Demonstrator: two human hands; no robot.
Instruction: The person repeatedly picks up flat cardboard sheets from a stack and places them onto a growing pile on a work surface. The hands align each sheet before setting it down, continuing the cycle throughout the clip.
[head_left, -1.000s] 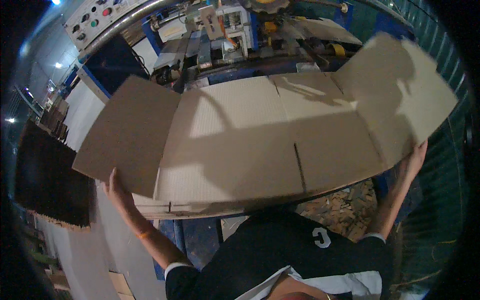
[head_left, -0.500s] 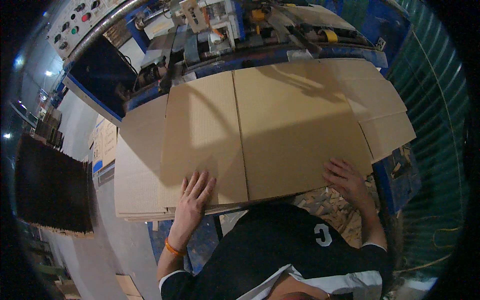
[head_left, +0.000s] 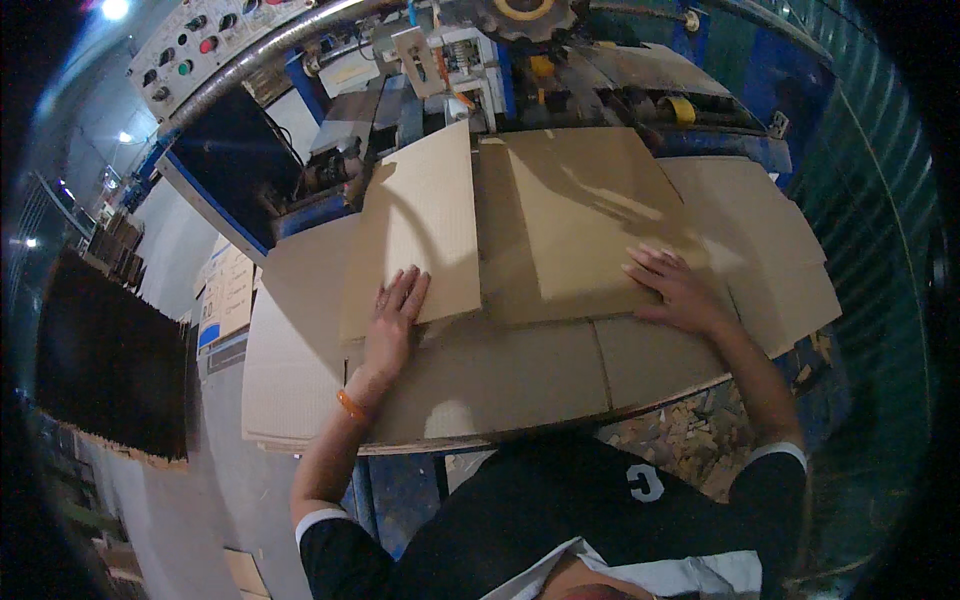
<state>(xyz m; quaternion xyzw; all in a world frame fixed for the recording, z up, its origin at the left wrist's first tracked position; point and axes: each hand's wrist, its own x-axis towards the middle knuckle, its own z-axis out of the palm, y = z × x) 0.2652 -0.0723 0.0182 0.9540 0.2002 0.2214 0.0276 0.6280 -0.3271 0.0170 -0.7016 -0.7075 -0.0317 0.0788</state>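
A creased brown cardboard sheet (head_left: 585,230) lies on a stack of flat cardboard (head_left: 500,385), its far edge against the machine. Its left panel (head_left: 430,220) is bent up along the crease, standing higher than the right panel. My left hand (head_left: 392,325) rests on that left panel near its near edge, fingers stretched forward. On the right panel, close to its near right corner, lies my right hand (head_left: 682,292) with fingers spread and thumb apart. Neither hand is closed round the cardboard. An orange band (head_left: 351,405) circles my left wrist.
Beyond the stack stands a blue machine with rollers and a metal bracket (head_left: 418,62). A control panel with buttons (head_left: 190,55) is at far left. Cardboard scraps (head_left: 690,430) lie below the stack's near edge. A green corrugated wall (head_left: 880,300) runs along the right.
Both hands have moved away from me, and the top sheet has slid forward toward the machine. Its left panel has risen at the crease. More of the stack beneath now shows.
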